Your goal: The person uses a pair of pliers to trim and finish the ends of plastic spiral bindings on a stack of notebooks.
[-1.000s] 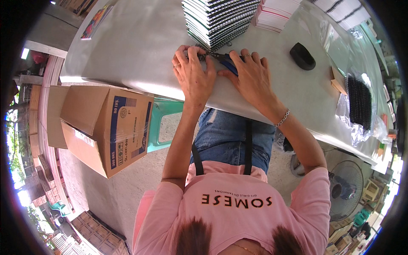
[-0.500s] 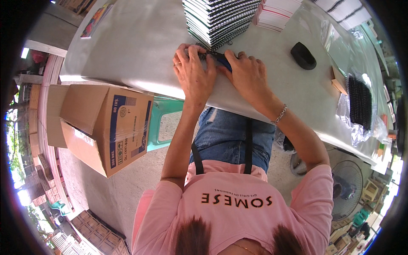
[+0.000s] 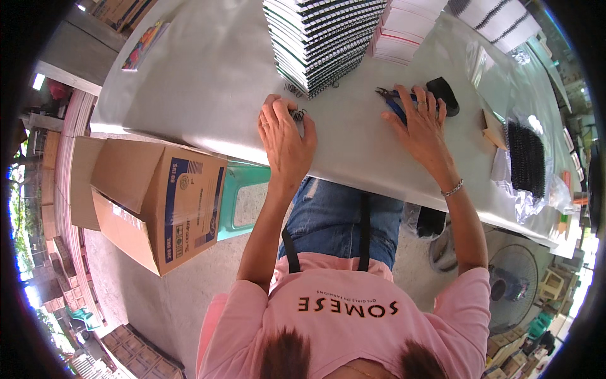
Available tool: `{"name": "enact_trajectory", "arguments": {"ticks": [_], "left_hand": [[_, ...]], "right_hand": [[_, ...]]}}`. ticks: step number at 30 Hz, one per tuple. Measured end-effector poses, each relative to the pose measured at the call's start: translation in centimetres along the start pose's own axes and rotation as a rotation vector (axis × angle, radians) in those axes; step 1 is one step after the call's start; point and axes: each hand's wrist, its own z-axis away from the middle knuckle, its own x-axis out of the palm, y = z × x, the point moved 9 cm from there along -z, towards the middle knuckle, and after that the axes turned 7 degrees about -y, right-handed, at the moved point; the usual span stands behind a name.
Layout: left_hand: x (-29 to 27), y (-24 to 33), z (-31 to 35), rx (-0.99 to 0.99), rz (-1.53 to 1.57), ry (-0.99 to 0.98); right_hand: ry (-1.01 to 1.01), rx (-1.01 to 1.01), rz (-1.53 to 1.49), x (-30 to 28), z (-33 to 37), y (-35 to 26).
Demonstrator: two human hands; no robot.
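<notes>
Just below the stack of spiral notebooks (image 3: 322,38), my left hand (image 3: 284,136) pinches a small, light, springy wire clipping (image 3: 298,114), while my right hand (image 3: 420,123) lies open over blue-handled pliers (image 3: 394,101), best gripped by their stiff handles.

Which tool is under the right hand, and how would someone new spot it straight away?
On the grey table, find the tall stack of spiral-bound notebooks. Just right of its base lies the right hand, resting on blue-handled pliers. Their thin metal tips point left, unlike the rounded black object beside them.
</notes>
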Motion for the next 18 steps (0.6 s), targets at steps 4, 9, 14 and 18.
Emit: {"name": "enact_trajectory", "arguments": {"ticks": [4, 9, 14, 18], "left_hand": [[0.2, 0.4, -1.1, 0.010, -0.030, -0.077], [0.6, -0.2, -2.2, 0.003, -0.031, -0.116], [1.2, -0.3, -2.3, -0.034, -0.059, -0.112], [1.3, 0.0, -2.1, -0.024, -0.055, -0.073]], "right_hand": [[0.103, -0.225, -0.137, -1.0, -1.1, -3.6], [0.228, -0.191, -0.528, -0.1, -3.4, -7.7], [0.227, -0.031, -0.731, 2.6, -5.3, -7.6], [0.278, -0.049, -0.740, 2.7, -5.7, -7.8]]}}
